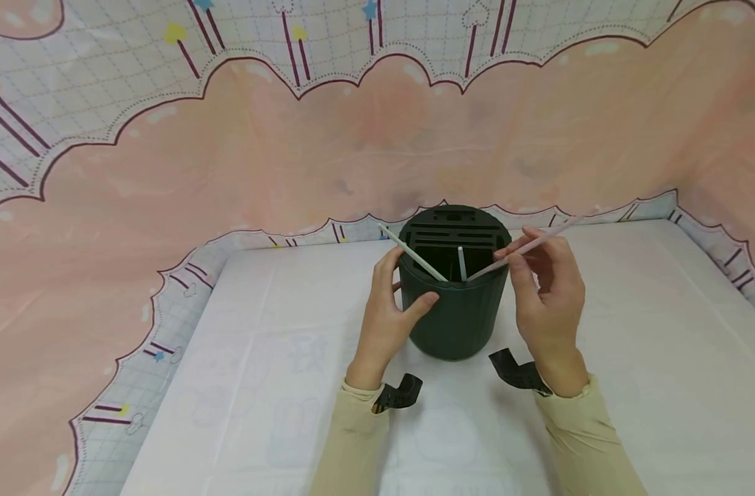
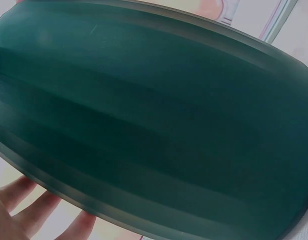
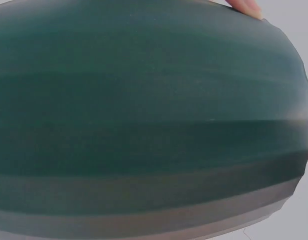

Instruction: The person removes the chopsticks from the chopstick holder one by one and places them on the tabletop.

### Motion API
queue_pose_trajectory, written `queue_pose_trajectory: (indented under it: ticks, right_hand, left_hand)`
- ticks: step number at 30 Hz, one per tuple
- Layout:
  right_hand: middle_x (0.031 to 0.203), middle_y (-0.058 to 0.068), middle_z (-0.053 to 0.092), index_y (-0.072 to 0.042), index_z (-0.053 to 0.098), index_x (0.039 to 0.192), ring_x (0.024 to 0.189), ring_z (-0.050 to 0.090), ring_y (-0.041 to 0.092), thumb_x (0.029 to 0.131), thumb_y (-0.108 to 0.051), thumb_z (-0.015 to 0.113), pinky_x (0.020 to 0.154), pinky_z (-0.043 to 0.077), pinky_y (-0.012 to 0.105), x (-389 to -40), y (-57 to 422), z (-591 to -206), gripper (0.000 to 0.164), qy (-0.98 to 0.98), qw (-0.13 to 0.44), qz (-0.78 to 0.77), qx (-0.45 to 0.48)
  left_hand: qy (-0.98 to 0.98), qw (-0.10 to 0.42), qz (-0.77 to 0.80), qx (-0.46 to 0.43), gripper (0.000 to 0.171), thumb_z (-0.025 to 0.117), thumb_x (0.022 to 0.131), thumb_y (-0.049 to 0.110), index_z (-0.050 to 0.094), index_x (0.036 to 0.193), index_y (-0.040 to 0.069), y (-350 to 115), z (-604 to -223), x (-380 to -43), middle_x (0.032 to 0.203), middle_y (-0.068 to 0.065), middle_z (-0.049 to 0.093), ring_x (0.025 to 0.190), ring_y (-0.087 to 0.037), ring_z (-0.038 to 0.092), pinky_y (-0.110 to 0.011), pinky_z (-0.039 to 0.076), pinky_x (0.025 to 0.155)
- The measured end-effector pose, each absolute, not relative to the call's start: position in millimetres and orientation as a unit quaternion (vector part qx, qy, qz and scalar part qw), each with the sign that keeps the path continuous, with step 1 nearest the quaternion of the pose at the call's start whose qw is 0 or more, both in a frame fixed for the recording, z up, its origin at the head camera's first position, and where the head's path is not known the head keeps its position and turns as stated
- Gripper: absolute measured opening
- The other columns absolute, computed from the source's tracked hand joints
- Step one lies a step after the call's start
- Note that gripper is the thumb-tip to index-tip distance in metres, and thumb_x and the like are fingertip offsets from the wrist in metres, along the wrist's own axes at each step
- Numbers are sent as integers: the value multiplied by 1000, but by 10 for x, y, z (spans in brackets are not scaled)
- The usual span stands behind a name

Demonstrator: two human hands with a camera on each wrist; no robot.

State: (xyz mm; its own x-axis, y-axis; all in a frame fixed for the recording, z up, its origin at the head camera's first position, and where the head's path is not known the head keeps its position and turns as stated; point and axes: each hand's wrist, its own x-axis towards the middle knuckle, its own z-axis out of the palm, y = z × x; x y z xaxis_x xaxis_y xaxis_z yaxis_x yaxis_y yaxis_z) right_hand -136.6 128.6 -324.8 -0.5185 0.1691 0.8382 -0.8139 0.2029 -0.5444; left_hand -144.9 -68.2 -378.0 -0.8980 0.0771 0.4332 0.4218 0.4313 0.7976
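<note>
A dark green ribbed bucket [image 1: 454, 320] stands upright on the white-covered table, its top partly covered by a slotted rack [image 1: 454, 234]. My left hand [image 1: 390, 317] grips its left side, thumb on the front near the rim; fingers show beside the green wall in the left wrist view. Between thumb and fingers, my right hand [image 1: 551, 296] pinches a thin pink stick [image 1: 532, 244], whose lower end is inside the bucket's opening. A pale green stick [image 1: 411, 253] leans out to the left, and a short whitish stick [image 1: 461, 264] stands in the opening.
The white table cover [image 1: 278, 386] extends around the bucket. Behind and to the left hangs a peach and white printed cloth [image 1: 353, 151]. Black straps [image 1: 402, 393] are on both wrists, below the hands.
</note>
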Motion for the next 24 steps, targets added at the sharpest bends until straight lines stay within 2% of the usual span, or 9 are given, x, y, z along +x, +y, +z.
queue_pose_trajectory:
  ticks: [6,12,16,24]
  right_hand:
    - [89,26,59,12,39,118,78,61,25,87,5,50,79,50,32,-1276,1309,-3131,33,-576,410,671,225]
    - [81,31,55,6,36,119,70,61,35,88,3,48,70,52,38,-1281,1444,-3047,33,-458,428,759,174]
    - [76,34,51,6,37,118,65,58,41,88,4,49,62,52,43,-1320,1575,-3017,33,-375,445,800,146]
    - [76,32,50,3,41,118,61,57,42,86,0,54,53,52,42,-1333,1822,-2982,34,-297,431,846,97]
  left_hand:
    - [-829,169,-511,-153,73,58,77,55,21,137,38,-690,-3789,-1441,139,14,24,125,-4,27,-40,38,95]
    - [-829,168,-512,-153,73,59,77,54,21,137,38,-686,-3796,-1436,139,15,24,125,-3,27,-40,38,95]
    - [-827,167,-514,-155,73,59,78,53,21,137,38,-682,-3797,-1436,139,15,24,125,-4,27,-40,38,95]
    - [-829,167,-511,-156,73,58,78,55,20,137,38,-691,-3798,-1430,139,14,23,125,-4,27,-36,37,95]
